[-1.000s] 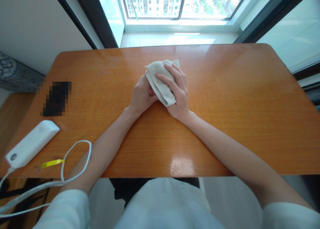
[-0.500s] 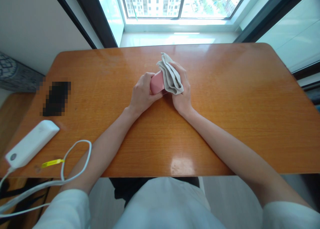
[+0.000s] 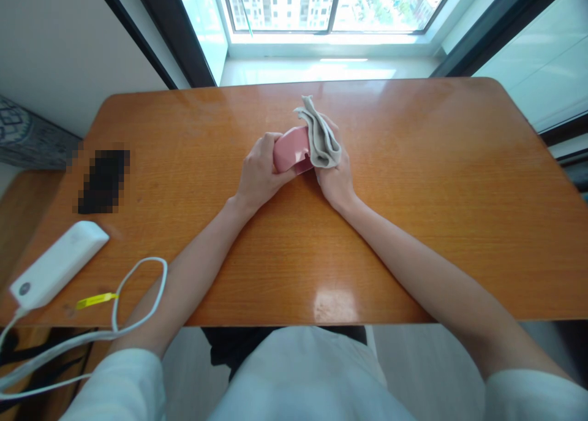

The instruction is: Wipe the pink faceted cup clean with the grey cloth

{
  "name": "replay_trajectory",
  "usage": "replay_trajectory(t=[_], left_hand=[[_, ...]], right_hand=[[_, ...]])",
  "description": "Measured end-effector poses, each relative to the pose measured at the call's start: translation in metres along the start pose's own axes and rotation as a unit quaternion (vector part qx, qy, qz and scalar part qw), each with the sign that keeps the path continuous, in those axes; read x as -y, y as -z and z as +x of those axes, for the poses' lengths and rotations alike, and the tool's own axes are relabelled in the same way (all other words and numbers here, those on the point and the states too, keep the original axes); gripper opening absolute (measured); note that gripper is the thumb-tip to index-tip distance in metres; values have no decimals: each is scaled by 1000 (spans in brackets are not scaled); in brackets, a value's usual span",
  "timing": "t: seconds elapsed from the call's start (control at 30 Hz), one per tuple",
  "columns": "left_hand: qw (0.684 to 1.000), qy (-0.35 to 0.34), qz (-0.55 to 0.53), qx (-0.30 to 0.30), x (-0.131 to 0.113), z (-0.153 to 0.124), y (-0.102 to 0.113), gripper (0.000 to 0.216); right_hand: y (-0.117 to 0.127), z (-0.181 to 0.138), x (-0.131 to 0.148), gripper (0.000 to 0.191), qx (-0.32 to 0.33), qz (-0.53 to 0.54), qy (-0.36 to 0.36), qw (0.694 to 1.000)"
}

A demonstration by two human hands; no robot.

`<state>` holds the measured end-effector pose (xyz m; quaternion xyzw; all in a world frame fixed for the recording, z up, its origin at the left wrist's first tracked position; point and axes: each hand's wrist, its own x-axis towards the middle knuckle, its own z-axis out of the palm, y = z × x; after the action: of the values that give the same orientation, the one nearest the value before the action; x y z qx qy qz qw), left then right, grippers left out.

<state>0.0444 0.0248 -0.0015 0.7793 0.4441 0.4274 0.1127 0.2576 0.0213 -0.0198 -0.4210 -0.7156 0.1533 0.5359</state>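
Observation:
A glossy pink object [image 3: 291,150] with a curved body and a notch at its lower right is held over the far middle of the table. My left hand [image 3: 261,166] is closed around its left side, thumb below and fingers above. Against its right side lies a folded light grey cloth [image 3: 321,138], which my right hand [image 3: 337,173] grips from behind and below. The cloth hides the pink object's right end and most of my right fingers. What kind of thing the pink object is, I cannot tell.
The brown wooden table [image 3: 441,182] stands before a window [image 3: 335,32]. At its left lie a blurred-out black item [image 3: 103,182] and a white power bank [image 3: 59,265]. A white cable [image 3: 158,292] with a yellow tag [image 3: 96,300] loops over my left forearm.
The cloth and my right hand have shifted slightly to the right along the pink object, baring more of its surface and its notch. My left hand stays almost in place.

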Motion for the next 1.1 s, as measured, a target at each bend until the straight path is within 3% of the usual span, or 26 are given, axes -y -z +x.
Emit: replay_trajectory(t=[0.13,0.27,0.47,0.7,0.93,1.1], left_hand=[[1000,-8,-8,-8,-1,0,0,61],[1000,-13,-19,0,3,-1,1,53],[1000,-5,-13,14,20,-4,-4,51],[999,-22,-7,23,25,-4,-5,50],[999,-33,-11,-7,19,-3,-6,46],[999,-32,-6,-6,8,-2,-4,46]], right_hand=[[5,-4,35,66,-9,-65,35,997],[5,-7,56,68,32,-135,81,987],[4,-10,74,69,106,-164,92,976],[1,-10,71,68,89,-173,118,974],[5,-7,68,55,74,-120,75,987],[6,-7,62,51,21,-83,69,994]])
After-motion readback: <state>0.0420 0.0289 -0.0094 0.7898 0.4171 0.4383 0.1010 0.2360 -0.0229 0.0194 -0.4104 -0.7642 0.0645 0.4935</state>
